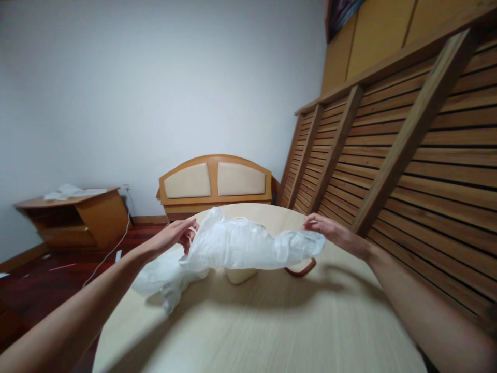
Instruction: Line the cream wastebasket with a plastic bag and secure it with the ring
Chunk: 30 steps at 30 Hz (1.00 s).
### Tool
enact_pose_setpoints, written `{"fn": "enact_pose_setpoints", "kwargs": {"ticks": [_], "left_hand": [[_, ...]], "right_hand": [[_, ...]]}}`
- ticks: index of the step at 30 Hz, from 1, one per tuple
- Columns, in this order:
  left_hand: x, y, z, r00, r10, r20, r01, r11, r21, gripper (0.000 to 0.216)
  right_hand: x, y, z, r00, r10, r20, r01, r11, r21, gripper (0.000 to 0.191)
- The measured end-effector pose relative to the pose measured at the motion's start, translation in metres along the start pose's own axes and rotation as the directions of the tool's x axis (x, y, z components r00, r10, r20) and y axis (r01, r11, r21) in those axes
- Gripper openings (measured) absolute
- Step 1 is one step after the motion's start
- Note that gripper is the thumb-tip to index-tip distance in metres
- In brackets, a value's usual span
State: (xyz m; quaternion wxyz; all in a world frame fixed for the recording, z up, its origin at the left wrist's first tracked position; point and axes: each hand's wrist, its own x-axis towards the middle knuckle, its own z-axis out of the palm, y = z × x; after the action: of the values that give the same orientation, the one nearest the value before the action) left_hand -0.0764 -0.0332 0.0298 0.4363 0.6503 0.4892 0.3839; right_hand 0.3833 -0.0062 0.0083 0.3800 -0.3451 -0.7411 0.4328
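A crumpled translucent white plastic bag (236, 246) is stretched above a round pale wooden table (272, 321). My left hand (176, 235) pinches its left end, fingers closed on the plastic. My right hand (324, 228) grips the right end, also closed on it. A loose part of the bag hangs down to the table at the left. Under the bag sit a pale object (240, 274) and a brown curved piece (301, 270), both mostly hidden.
A slatted wooden bed frame (407, 155) leans against the right wall. A padded headboard (215, 182) stands behind the table. At the left is a low wooden stand (77, 215) with white stuff on top, and a white cable (112, 251) on the dark floor.
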Motion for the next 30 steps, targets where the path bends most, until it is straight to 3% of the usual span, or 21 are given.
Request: {"fn": "enact_pose_setpoints", "kwargs": {"ticks": [5, 8, 11, 14, 16, 18, 20, 22, 25, 27, 30], "left_hand": [[0.002, 0.021, 0.027, 0.98, 0.199, 0.011, -0.192, 0.925, 0.328, 0.05], [-0.005, 0.031, 0.04, 0.953, 0.301, 0.042, -0.298, 0.893, 0.337, 0.045], [-0.02, 0.037, 0.044, 0.931, 0.341, 0.128, -0.363, 0.897, 0.251, 0.034], [-0.043, 0.045, 0.036, 0.895, 0.223, 0.385, -0.313, 0.931, 0.188, 0.035], [-0.056, 0.051, 0.03, 0.821, 0.046, 0.569, -0.199, 0.957, 0.211, 0.038], [-0.064, 0.055, 0.028, 0.729, -0.125, 0.673, -0.09, 0.957, 0.274, 0.041], [-0.067, 0.055, 0.032, 0.695, -0.198, 0.691, -0.036, 0.951, 0.308, 0.042], [-0.068, 0.05, 0.042, 0.75, -0.19, 0.633, -0.027, 0.948, 0.316, 0.043], [-0.072, 0.038, 0.067, 0.882, -0.153, 0.446, -0.056, 0.905, 0.422, 0.044], [-0.08, 0.029, 0.087, 0.94, -0.103, 0.326, -0.117, 0.799, 0.589, 0.045], [-0.095, 0.012, 0.119, 0.959, -0.006, 0.282, -0.22, 0.609, 0.762, 0.043]], "right_hand": [[0.02, -0.017, 0.036, 0.999, -0.053, -0.008, 0.05, 0.976, -0.21, 0.045], [0.023, -0.023, 0.068, 0.997, -0.076, 0.023, 0.08, 0.948, -0.307, 0.043], [0.019, -0.027, 0.09, 0.991, -0.116, 0.063, 0.13, 0.948, -0.292, 0.051], [0.011, -0.029, 0.099, 0.971, -0.208, 0.115, 0.233, 0.931, -0.281, 0.051], [0.006, -0.03, 0.099, 0.951, -0.255, 0.177, 0.298, 0.908, -0.294, 0.041], [0.002, -0.029, 0.099, 0.937, -0.275, 0.214, 0.333, 0.889, -0.315, 0.033], [0.0, -0.027, 0.1, 0.931, -0.283, 0.232, 0.352, 0.868, -0.35, 0.034], [-0.003, -0.025, 0.103, 0.915, -0.291, 0.28, 0.387, 0.831, -0.399, 0.039], [-0.006, -0.02, 0.11, 0.88, -0.284, 0.381, 0.453, 0.744, -0.491, 0.046], [-0.009, -0.015, 0.116, 0.864, -0.259, 0.431, 0.483, 0.67, -0.564, 0.046], [-0.013, -0.007, 0.122, 0.837, -0.223, 0.499, 0.522, 0.595, -0.61, 0.047]]}}
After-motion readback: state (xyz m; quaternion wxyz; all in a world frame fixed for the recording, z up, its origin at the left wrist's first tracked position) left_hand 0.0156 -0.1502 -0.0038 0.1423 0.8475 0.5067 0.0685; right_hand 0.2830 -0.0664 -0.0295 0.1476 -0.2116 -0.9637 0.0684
